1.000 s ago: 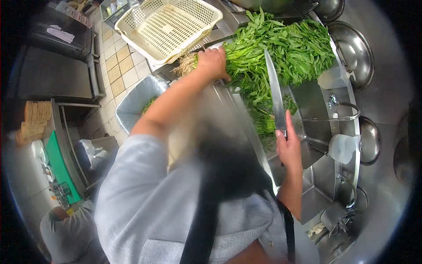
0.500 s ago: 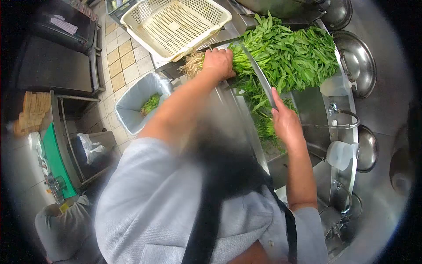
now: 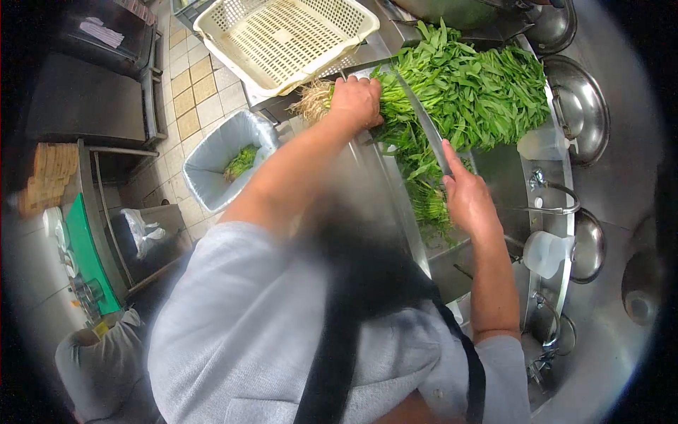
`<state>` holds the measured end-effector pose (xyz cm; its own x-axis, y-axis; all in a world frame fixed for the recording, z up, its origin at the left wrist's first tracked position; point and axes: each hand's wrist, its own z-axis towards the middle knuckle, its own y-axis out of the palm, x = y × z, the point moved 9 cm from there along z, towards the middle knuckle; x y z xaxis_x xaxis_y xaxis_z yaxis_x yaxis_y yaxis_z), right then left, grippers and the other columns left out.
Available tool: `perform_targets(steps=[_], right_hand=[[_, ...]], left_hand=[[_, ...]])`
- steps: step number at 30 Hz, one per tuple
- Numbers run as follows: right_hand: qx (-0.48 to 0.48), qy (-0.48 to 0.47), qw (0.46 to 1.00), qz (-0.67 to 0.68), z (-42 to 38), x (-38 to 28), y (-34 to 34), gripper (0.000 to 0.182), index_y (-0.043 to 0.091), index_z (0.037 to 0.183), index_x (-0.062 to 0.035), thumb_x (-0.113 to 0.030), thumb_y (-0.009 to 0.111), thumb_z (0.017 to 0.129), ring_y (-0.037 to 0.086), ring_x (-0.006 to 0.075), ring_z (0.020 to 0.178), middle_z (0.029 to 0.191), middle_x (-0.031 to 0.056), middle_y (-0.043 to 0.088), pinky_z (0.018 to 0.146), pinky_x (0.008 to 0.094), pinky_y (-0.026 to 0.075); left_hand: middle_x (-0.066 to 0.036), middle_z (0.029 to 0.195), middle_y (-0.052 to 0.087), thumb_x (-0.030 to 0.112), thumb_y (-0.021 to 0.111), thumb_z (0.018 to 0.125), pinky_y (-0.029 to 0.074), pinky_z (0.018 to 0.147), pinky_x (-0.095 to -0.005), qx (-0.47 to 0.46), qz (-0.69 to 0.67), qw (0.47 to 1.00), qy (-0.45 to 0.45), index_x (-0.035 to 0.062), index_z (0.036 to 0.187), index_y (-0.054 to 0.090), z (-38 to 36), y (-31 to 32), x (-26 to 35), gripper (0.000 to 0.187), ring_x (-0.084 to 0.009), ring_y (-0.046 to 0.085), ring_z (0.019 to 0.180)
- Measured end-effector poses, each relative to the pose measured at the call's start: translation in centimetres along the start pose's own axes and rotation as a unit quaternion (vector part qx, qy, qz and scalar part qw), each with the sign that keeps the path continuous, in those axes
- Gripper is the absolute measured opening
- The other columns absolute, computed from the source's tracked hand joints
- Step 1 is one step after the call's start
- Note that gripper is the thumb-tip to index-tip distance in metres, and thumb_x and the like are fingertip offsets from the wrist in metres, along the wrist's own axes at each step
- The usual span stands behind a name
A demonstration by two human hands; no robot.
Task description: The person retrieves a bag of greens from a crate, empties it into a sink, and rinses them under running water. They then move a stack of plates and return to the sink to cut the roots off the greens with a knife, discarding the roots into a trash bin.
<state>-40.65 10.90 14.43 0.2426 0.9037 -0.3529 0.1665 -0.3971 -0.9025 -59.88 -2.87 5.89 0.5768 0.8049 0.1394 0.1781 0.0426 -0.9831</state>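
Green leafy stalks, a big bundle of water spinach, lie across the stainless tabletop at about one o'clock from the person's chest. The left hand is clenched over the stem end of the bundle, pressing it down, with pale roots sticking out at its nine o'clock side. The right hand grips the handle of a long kitchen knife, whose blade runs toward eleven o'clock and rests on the stems just beside the left hand. More cut greens lie in the steel sink below the bundle. A cream plastic basket sits at eleven o'clock, near the roots. On the tiled floor at nine o'clock stands a lined bin holding green scraps.
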Motion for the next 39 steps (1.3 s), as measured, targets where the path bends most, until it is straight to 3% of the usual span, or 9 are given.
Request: perform_targets(steps=[12,18,19,24,30,31,34,35,39], right_hand=[[-0.067,-0.001,0.997,0.035,1.9,0.5,0.5,0.067,0.027,0.156,-0.0271,-0.012,0.055,0.096,0.065,0.0469,0.094,0.099,0.0316,0.066,0.086,0.0525,0.049],[-0.054,0.069,0.996,-0.002,7.4,0.3,5.2,0.068,0.029,0.154,-0.0333,-0.011,0.054,0.096,0.063,0.0486,0.095,0.102,0.0316,0.065,0.086,0.0499,0.050],[-0.079,0.070,0.994,-0.012,7.1,0.3,5.2,0.068,0.026,0.156,-0.0332,-0.013,0.052,0.097,0.067,0.0427,0.095,0.107,0.0291,0.067,0.087,0.0503,0.051],[-0.133,0.040,0.990,0.000,4.0,0.7,3.9,0.071,0.023,0.158,-0.0280,-0.009,0.052,0.096,0.067,0.0418,0.094,0.106,0.0295,0.066,0.087,0.0507,0.051],[-0.083,0.087,0.993,0.012,6.3,1.7,8.9,0.073,0.021,0.157,-0.0355,-0.010,0.054,0.096,0.065,0.0473,0.093,0.097,0.0330,0.065,0.086,0.0514,0.050],[-0.079,0.050,0.996,-0.001,5.6,1.7,8.5,0.072,0.018,0.158,-0.0308,-0.010,0.051,0.098,0.067,0.0423,0.088,0.096,0.0290,0.068,0.081,0.0518,0.052],[-0.131,0.079,0.988,-0.026,3.3,1.8,7.0,0.071,0.017,0.158,-0.0312,-0.012,0.051,0.098,0.067,0.0428,0.088,0.096,0.0295,0.067,0.081,0.0523,0.051],[-0.102,0.080,0.992,-0.006,3.9,2.7,8.7,0.076,0.015,0.157,-0.0378,-0.010,0.052,0.097,0.066,0.0474,0.087,0.091,0.0305,0.066,0.081,0.0539,0.050],[-0.047,0.075,0.996,-0.019,6.1,3.2,12.0,0.075,0.012,0.157,-0.0406,-0.012,0.050,0.098,0.065,0.0465,0.084,0.089,0.0298,0.066,0.079,0.0534,0.050]], left_hand=[[-0.009,0.107,0.069,0.044,0.083,0.067,0.047,0.088,-0.0460,0.045,0.009,0.999,0.001,0.0098,0.112,0.060,0.7,0.8,-0.1,0.060,-0.0290,0.064,0.102],[-0.008,0.108,0.069,0.043,0.084,0.067,0.047,0.088,-0.0472,0.025,0.027,0.999,-0.014,0.0105,0.113,0.060,1.0,0.7,0.2,0.061,-0.0280,0.064,0.104],[-0.008,0.108,0.069,0.043,0.084,0.067,0.047,0.088,-0.0472,0.026,0.028,0.999,-0.012,0.0105,0.113,0.060,1.0,0.6,0.2,0.061,-0.0280,0.064,0.104],[-0.008,0.109,0.069,0.042,0.084,0.067,0.048,0.087,-0.0471,0.029,0.020,0.999,-0.014,0.0114,0.113,0.060,0.8,0.8,-0.2,0.060,-0.0281,0.064,0.106],[-0.008,0.110,0.069,0.044,0.083,0.069,0.049,0.087,-0.0468,0.023,0.037,0.999,-0.014,0.0105,0.115,0.060,0.7,0.4,0.2,0.061,-0.0283,0.064,0.107],[-0.008,0.110,0.069,0.044,0.083,0.069,0.049,0.087,-0.0468,0.023,0.037,0.999,-0.014,0.0105,0.115,0.060,0.9,0.4,0.0,0.061,-0.0283,0.064,0.107],[-0.009,0.112,0.069,0.045,0.083,0.068,0.049,0.089,-0.0465,0.018,0.020,1.000,-0.010,0.0104,0.116,0.060,0.9,0.6,-0.3,0.064,-0.0284,0.064,0.107],[-0.009,0.117,0.068,0.044,0.082,0.069,0.048,0.092,-0.0476,-0.010,0.016,1.000,-0.017,0.0096,0.119,0.059,1.1,0.9,-0.3,0.065,-0.0277,0.061,0.112],[-0.010,0.121,0.067,0.042,0.081,0.070,0.047,0.094,-0.0469,-0.027,-0.007,0.999,-0.027,0.0093,0.120,0.059,0.9,0.8,-0.6,0.064,-0.0266,0.060,0.116]])
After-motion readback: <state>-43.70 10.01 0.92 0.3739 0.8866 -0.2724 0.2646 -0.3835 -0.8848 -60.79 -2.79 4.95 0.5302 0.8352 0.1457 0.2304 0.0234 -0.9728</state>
